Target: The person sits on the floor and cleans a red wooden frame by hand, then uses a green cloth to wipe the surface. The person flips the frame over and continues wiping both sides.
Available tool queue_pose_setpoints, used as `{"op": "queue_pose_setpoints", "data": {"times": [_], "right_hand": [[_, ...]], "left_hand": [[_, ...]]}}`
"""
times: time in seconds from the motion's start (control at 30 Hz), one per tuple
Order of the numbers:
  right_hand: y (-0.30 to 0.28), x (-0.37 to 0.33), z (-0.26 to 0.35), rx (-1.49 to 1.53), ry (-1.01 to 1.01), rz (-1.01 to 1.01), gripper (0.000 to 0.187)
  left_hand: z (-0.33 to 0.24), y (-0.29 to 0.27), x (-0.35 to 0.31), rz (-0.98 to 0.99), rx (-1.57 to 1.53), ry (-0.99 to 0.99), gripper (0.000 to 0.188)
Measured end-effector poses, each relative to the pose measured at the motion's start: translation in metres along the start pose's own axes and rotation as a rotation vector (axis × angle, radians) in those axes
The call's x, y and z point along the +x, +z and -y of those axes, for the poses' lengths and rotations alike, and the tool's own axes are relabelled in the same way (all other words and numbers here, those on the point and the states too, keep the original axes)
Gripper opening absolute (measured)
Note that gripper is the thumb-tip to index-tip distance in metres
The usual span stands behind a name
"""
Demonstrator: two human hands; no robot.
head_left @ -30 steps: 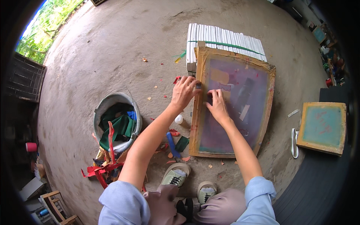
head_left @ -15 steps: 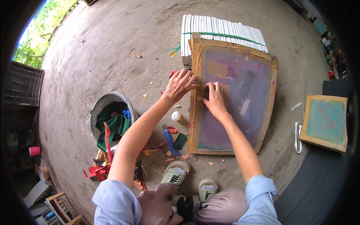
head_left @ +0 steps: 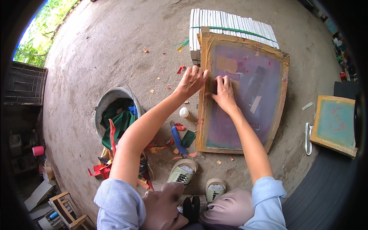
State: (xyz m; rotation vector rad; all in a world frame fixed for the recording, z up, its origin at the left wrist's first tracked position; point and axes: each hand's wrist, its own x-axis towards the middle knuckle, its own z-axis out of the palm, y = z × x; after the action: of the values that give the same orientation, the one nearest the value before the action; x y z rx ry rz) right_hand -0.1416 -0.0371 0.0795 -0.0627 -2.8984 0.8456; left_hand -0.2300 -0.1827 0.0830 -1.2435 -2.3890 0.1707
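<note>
A printing screen [head_left: 249, 92] with a taped wooden frame and purplish mesh leans at its far end on a bundle of white-edged sheets or books [head_left: 235, 28]. My left hand [head_left: 193, 81] is at the frame's left rail, fingers curled and fingertips at the tape; whatever they pinch is hidden. My right hand [head_left: 224, 94] rests over the mesh just inside that rail. Its thumb reaches to the taped edge, apart from the bent fingers, and nothing shows in it. Brown tape patches [head_left: 226, 64] and a pale strip [head_left: 255, 104] are on the mesh.
Left of my left forearm stands a bucket [head_left: 99, 115] with green cloth, beside red scraps [head_left: 100, 169]. A white-capped bottle [head_left: 184, 112], a blue-handled knife [head_left: 176, 138] and a green piece [head_left: 188, 138] lie near the frame. A smaller screen [head_left: 334, 122] is at right.
The whole scene has shifted slightly up and right in the picture. My left fingers look more curled at the rail; my right hand stays at nearly the same spot on the screen.
</note>
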Motion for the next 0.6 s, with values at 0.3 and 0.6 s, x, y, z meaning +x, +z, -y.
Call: {"op": "queue_pose_setpoints", "data": {"times": [0.3, 0.6], "right_hand": [[0.000, 0.000, 0.001, -0.015, -0.002, -0.016, 0.062], [-0.002, 0.003, -0.009, 0.014, 0.002, -0.001, 0.054]], "left_hand": [[0.009, -0.005, 0.008, 0.102, -0.003, 0.148, 0.017], [0.007, 0.000, -0.001, -0.002, -0.676, -0.365, 0.014]]}}
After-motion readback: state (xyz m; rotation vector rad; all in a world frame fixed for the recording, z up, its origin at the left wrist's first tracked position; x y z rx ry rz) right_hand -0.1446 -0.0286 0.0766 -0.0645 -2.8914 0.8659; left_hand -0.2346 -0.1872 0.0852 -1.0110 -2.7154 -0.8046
